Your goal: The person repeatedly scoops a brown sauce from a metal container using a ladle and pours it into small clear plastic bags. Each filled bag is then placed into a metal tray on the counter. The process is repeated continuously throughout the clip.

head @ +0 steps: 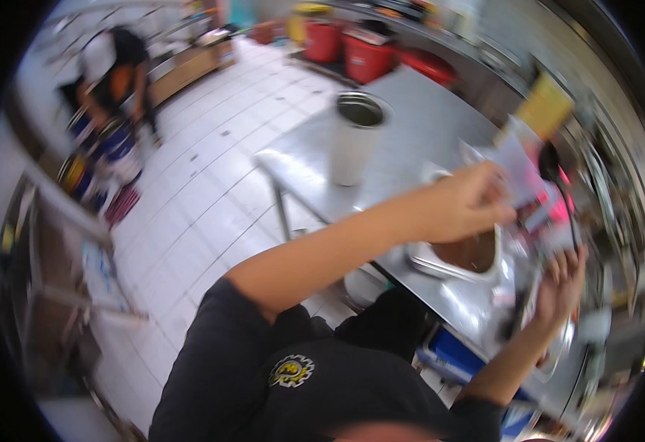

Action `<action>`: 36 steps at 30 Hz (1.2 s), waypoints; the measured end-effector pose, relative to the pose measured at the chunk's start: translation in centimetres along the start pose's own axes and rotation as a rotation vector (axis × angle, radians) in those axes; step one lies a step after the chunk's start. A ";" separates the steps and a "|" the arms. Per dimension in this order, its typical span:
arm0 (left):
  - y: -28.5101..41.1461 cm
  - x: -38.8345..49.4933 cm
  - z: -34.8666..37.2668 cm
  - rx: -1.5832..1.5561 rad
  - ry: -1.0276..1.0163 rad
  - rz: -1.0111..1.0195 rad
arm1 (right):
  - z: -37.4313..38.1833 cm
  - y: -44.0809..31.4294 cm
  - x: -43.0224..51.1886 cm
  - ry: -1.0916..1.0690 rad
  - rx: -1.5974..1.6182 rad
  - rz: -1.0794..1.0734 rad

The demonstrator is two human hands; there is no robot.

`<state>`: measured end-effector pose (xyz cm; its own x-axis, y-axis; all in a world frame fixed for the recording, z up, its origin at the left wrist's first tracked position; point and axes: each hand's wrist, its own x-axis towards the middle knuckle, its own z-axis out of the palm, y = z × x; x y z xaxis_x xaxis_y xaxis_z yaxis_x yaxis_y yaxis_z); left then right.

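My left hand [466, 204] reaches across the steel table, its fingers curled and its thumb at the lower edge of a translucent plastic bag [516, 157]. Motion blur hides the exact grip, but the bag rises from between those fingers. Below that hand sits a rectangular stainless steel pan [455, 273] with brown contents, partly covered by my wrist. At the right, my right hand [560, 282] is closed around the thin handle of a black ladle [550, 163], its bowl pointing up and away from me. Bright pink material [562, 204] shows behind the ladle.
A tall steel cylindrical container [353, 149] stands on the table [422, 105]. Yellow packaging [546, 108] lies beyond the bag. Red bins [368, 58] stand behind. At the far left, another person [115, 66] bends over buckets [118, 143] on the tiled floor. A blue crate [449, 351] is under the table.
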<state>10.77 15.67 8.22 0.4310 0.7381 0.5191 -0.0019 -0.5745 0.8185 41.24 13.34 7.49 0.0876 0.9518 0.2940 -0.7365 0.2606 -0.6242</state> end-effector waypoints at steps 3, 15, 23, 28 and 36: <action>0.3 -1.2 -0.5 -0.012 0.057 0.031 | -2.4 0.4 -0.6 0.136 -0.213 -0.120; 2.9 -5.7 0.6 -0.515 -0.058 -0.094 | 1.9 4.7 -6.0 0.196 -1.515 -0.661; 4.0 -9.0 3.1 -0.328 -0.237 -0.006 | 5.1 8.7 -10.9 -0.416 -1.075 -0.264; 4.5 -10.6 2.1 -0.472 -0.391 -0.253 | 5.2 8.7 -10.6 -0.474 -0.965 -0.116; 4.3 -11.5 3.8 -0.400 -0.108 -0.057 | 4.0 8.7 -11.0 -0.377 -0.832 -0.199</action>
<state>9.22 3.36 4.79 0.5330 0.7107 0.4591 -0.3168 -0.3355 0.8872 31.16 4.49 1.74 -0.1703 0.7997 0.5757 -0.0015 0.5841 -0.8117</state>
